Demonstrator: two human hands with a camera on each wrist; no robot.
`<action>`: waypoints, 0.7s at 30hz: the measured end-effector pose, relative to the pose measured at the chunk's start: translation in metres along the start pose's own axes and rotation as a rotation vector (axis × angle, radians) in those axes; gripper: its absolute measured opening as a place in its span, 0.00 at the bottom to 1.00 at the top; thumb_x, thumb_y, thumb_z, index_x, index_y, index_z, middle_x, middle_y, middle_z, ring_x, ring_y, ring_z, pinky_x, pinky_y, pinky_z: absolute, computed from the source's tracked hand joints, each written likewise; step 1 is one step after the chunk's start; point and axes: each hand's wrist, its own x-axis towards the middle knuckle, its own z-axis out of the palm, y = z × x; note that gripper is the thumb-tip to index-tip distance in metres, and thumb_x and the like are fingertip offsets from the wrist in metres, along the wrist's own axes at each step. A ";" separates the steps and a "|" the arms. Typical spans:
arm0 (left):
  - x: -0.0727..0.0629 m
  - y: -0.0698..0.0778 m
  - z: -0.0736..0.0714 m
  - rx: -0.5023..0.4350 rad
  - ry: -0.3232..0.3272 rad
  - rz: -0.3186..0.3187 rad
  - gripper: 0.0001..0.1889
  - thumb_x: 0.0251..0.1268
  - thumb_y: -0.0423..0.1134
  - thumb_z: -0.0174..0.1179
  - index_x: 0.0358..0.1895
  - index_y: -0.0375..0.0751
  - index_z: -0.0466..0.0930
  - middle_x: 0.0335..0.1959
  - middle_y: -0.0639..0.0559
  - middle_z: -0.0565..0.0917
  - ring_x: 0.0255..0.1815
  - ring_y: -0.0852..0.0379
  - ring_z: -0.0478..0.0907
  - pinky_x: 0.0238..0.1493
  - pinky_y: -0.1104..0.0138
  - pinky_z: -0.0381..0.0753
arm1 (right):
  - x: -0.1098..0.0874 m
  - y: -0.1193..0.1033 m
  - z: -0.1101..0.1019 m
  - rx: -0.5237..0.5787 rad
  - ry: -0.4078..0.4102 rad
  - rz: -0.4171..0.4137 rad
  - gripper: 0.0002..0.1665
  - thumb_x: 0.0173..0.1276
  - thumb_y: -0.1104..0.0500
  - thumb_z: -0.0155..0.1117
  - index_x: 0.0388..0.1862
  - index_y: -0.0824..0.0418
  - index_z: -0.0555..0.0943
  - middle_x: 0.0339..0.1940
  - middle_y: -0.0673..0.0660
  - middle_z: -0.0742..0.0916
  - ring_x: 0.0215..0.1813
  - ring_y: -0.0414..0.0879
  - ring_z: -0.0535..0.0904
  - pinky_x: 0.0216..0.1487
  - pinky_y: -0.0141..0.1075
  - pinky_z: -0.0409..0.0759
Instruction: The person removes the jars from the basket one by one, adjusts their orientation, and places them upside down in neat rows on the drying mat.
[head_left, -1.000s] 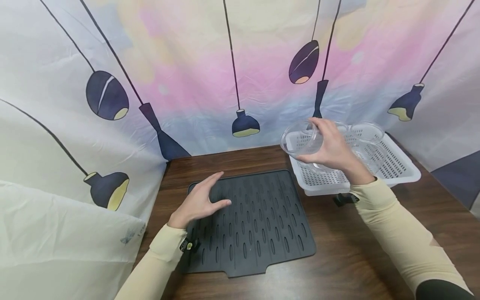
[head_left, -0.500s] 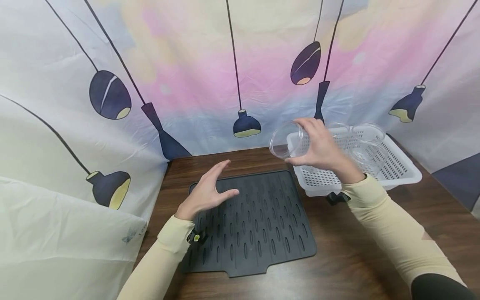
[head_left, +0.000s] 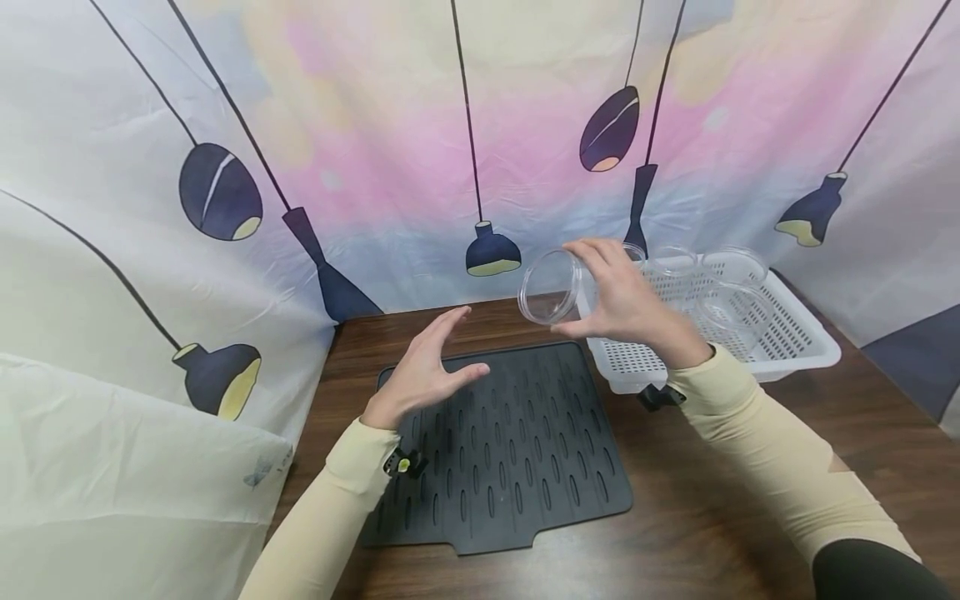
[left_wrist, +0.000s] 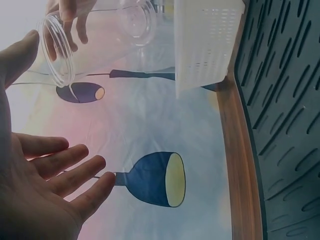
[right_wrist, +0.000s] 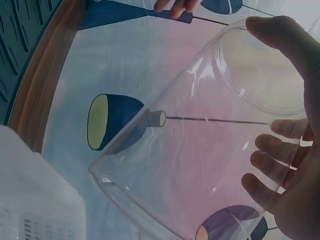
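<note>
My right hand (head_left: 626,304) grips a clear, see-through jar (head_left: 551,287) between thumb and fingers, in the air just left of the white basket. The jar is tilted on its side, its ringed mouth turned toward the left hand. In the right wrist view the jar's body (right_wrist: 175,150) fills the middle, with the thumb over its rim. My left hand (head_left: 423,375) hovers over the left part of a black ridged drying mat (head_left: 510,442), thumb apart from straight fingers. Between the left hand and the jar a gap shows in the head view.
A white perforated basket (head_left: 806,354) stands at the back right of the wooden table (head_left: 705,483), with several clear jars (head_left: 735,304) in it. Behind the table hangs a cloth (head_left: 405,150) printed with lamps; it also runs down the left side.
The right hand has carried the jar leftward, from over the basket to beside it. My left hand has risen and shifted slightly right, toward the jar.
</note>
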 end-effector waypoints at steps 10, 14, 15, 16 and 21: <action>0.011 0.008 -0.002 -0.022 0.025 0.041 0.45 0.59 0.62 0.64 0.77 0.57 0.53 0.74 0.49 0.64 0.71 0.50 0.65 0.66 0.53 0.71 | 0.004 -0.007 0.005 -0.058 -0.005 -0.079 0.64 0.31 0.39 0.84 0.67 0.63 0.69 0.60 0.65 0.75 0.61 0.60 0.68 0.61 0.56 0.70; 0.016 0.013 -0.003 -0.020 0.038 0.052 0.46 0.58 0.64 0.63 0.77 0.55 0.54 0.73 0.48 0.66 0.71 0.49 0.66 0.66 0.52 0.72 | 0.005 -0.010 0.009 -0.075 0.002 -0.108 0.64 0.30 0.38 0.84 0.66 0.63 0.69 0.59 0.64 0.76 0.60 0.59 0.69 0.60 0.55 0.71; 0.017 0.015 -0.003 -0.020 0.041 0.057 0.46 0.58 0.65 0.63 0.77 0.54 0.55 0.72 0.48 0.66 0.70 0.49 0.67 0.66 0.52 0.72 | 0.005 -0.011 0.010 -0.082 0.001 -0.112 0.64 0.30 0.38 0.84 0.66 0.63 0.69 0.59 0.64 0.76 0.60 0.59 0.69 0.60 0.55 0.71; 0.018 0.016 -0.004 -0.019 0.045 0.063 0.46 0.58 0.66 0.62 0.77 0.53 0.55 0.72 0.48 0.66 0.70 0.49 0.67 0.66 0.52 0.72 | 0.006 -0.012 0.010 -0.087 0.001 -0.117 0.64 0.30 0.38 0.84 0.66 0.63 0.69 0.59 0.64 0.76 0.60 0.59 0.69 0.60 0.55 0.71; 0.022 0.021 -0.004 -0.021 0.042 0.078 0.49 0.56 0.70 0.59 0.77 0.51 0.54 0.72 0.47 0.66 0.70 0.50 0.67 0.65 0.53 0.72 | 0.006 -0.016 0.014 -0.125 0.001 -0.150 0.64 0.29 0.37 0.84 0.66 0.62 0.69 0.59 0.64 0.76 0.60 0.60 0.69 0.61 0.56 0.70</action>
